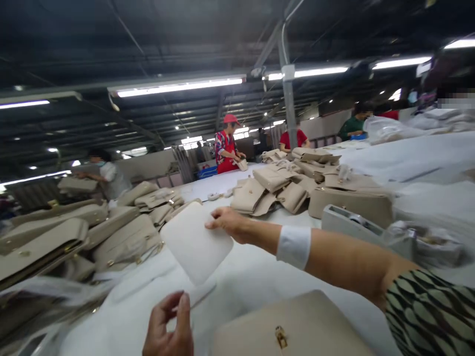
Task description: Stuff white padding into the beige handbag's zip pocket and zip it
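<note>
1. white sheet: held raised over the tabletop, in front of the heap of bags on the left; flat, with rounded corners, one corner pointing down.
2. right hand: clamped on the sheet's right-hand edge, thumb and fingers pinching it. arm stretched across from the right; white band around the forearm, patterned sleeve above.
3. left hand: below the sheet and apart from the right hand. fingers curled towards the thumb; cannot tell whether anything is pinched between them.
4. beige bag: on the tabletop nearest the wearer, to the right of the left hand, partly cut off by the lower border. gold clasp on its upper face.
5. left heap of bags: beige, piled closely, some with gold fittings and clear wrapping.
6. middle heap of bags: beige, lying at mixed angles beyond the right hand.
7. grey holder: right of the right hand, just in front of a large beige bag.
8. person in a red cap: beyond the heaps, handling a small beige item.
9. overhead: lit tube lights.
</note>
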Demonstrator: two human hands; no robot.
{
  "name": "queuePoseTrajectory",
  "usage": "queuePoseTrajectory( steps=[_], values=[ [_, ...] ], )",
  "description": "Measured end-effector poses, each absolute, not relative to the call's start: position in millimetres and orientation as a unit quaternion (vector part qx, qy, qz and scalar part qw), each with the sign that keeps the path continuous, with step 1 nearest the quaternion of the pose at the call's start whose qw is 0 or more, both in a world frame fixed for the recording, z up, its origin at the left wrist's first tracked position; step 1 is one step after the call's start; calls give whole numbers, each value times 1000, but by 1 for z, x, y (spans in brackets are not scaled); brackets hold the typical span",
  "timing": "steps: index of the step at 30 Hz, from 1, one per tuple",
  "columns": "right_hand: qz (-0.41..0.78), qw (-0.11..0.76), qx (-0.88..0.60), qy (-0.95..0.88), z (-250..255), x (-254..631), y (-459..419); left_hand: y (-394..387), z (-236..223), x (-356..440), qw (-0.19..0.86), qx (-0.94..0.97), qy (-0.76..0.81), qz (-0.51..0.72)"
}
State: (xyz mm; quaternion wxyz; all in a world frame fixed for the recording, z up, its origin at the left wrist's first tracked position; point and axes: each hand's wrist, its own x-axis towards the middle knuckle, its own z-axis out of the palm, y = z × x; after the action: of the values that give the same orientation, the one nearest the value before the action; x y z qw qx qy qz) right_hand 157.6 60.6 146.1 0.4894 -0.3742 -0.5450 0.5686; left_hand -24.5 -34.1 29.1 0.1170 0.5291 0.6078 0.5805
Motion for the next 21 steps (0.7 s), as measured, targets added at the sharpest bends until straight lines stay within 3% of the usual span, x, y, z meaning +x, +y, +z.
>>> queuePoseTrajectory(
  steps=[3, 6, 10, 15, 21],
  values=[
    [577, 509, -387, -508, 118, 167, 41, -37, 53, -27, -119, 637, 495, 578],
    [608, 494, -365, -504, 106, 167, 19, -36, 71, -20, -214, 742, 418, 478],
    [636, 503, -310, -497, 106, 173, -3, -33, 75, -8, -207, 799, 438, 357],
    [679, 489, -308, -454, 102, 187, -14, -39, 72, 2, -181, 813, 449, 325],
    [680, 495, -294, -453, 100, 193, -29, -50, 75, 16, -12, 830, 458, 318]
  ],
)
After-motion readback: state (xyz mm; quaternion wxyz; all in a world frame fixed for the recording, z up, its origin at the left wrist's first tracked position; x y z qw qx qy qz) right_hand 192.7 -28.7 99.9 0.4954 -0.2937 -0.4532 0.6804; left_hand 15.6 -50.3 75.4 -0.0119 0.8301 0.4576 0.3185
